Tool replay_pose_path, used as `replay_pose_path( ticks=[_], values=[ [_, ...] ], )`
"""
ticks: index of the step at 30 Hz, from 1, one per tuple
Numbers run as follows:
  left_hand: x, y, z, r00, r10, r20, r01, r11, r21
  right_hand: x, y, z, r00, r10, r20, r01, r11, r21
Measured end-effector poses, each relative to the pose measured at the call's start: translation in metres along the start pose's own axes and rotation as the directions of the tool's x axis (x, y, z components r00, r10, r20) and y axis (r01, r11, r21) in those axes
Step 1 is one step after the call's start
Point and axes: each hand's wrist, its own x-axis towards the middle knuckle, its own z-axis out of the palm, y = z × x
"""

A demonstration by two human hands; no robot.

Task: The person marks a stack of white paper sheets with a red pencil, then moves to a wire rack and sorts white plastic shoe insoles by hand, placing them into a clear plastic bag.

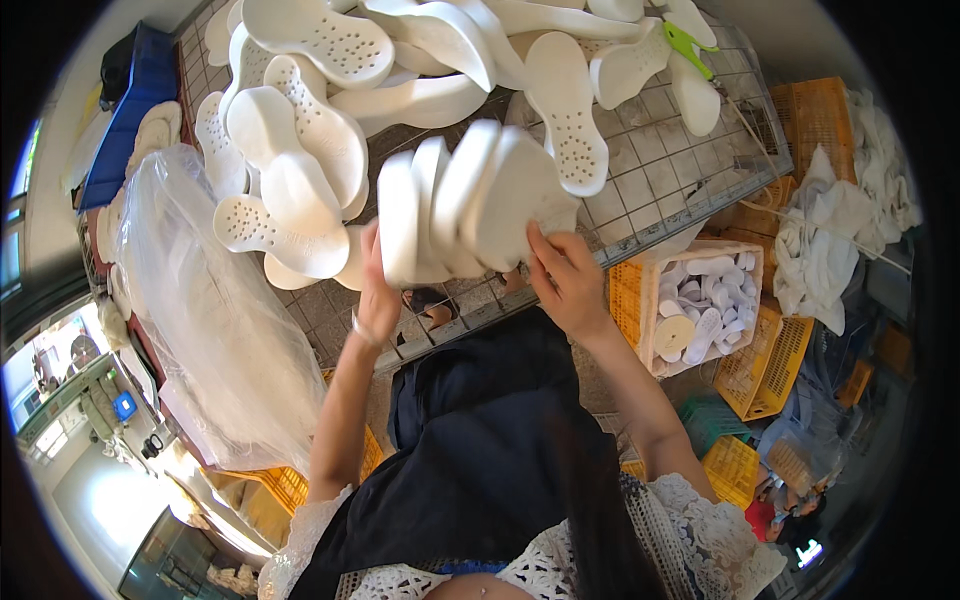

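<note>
Between my two hands I hold several white foam insoles (515, 200) bunched side by side above the near edge of a wire mesh rack; they are slightly blurred. My left hand (378, 300) presses the left end of the bunch, thumb up along it. The fingers of my right hand (567, 282) grip its lower right side. Beyond the bunch, loose white insoles (318, 40), many with small punched holes, lie heaped on the rack (640, 170). One perforated insole (567, 115) rests just past the held ones.
Clear plastic sheeting (205, 300) covers something long at the left, near a blue bin (128, 110). A bright green-handled tool (687, 45) lies on the rack's far right. At right stand a lined crate of white pieces (705, 305), yellow crates (765, 365) and white cloth (825, 240).
</note>
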Motion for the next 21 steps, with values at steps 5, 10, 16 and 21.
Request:
replay_pose_path(
  ticks=[5, 10, 16, 21],
  values=[
    [-0.084, -0.031, 0.04, 0.968, -0.209, 0.138, 0.249, 0.759, -0.602, -0.05, -0.003, -0.021, 0.744, 0.57, 0.349, -0.664, 0.576, 0.477],
    [-0.07, -0.028, 0.063, 0.935, -0.046, 0.351, 0.274, 0.721, -0.636, -0.083, -0.018, -0.003, 0.908, 0.398, 0.135, -0.405, 0.914, 0.028],
    [-0.105, 0.008, -0.065, 0.989, 0.073, -0.126, -0.051, 0.984, 0.172, -0.068, -0.023, 0.009, 0.9, 0.408, 0.152, -0.317, 0.854, -0.413],
    [-0.17, -0.087, -0.248, 0.481, 0.369, -0.795, 0.756, 0.283, 0.59, -0.021, -0.078, -0.031, 0.863, 0.412, 0.294, -0.419, 0.907, -0.039]
  ],
)
